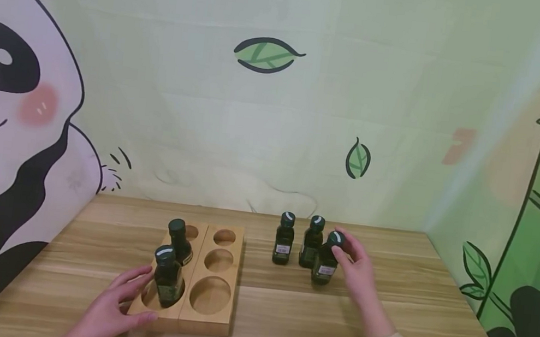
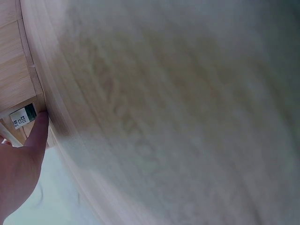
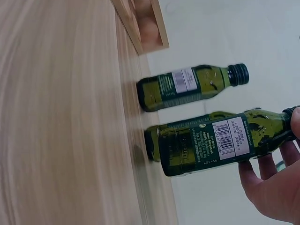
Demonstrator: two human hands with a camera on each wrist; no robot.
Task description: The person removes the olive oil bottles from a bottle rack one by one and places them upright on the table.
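My right hand pinches a small green glass olive oil bottle by its dark cap and neck. In the right wrist view that bottle has a white barcode label, and its base is close to the tabletop. Two matching bottles, one to the left and one partly hidden behind it, stand upright. At the near left corner of a wooden holder, my left hand touches the block with fingers and thumb spread. Nearest that hand, a bottle stands in the large front left hole.
Another bottle sits in the holder behind the front one. Round recesses of several sizes show in the holder's right column. The wood-grain table ends at a printed backdrop with pandas and leaves.
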